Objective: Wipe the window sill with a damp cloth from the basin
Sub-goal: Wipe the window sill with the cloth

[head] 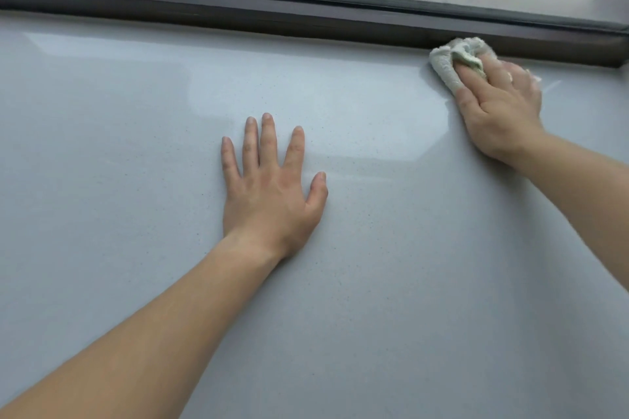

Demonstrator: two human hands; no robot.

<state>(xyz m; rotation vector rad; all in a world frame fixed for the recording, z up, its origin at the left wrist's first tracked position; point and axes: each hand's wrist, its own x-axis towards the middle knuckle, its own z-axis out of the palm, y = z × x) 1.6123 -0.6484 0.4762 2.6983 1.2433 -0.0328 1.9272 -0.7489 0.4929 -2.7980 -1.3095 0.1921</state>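
The basin is out of view, and both forearms are cut off by the picture's lower and right edges. The right hand (500,112) covers much of the crumpled pale cloth (446,68), so its full shape is hidden; the hand is blurred at its far side. That hand presses the cloth flat-fingered onto the grey window sill (119,146) at the sill's far edge, touching the dark window frame (272,15) toward the right. The left hand (272,194) lies spread, palm down, near the sill's middle, holding nothing.
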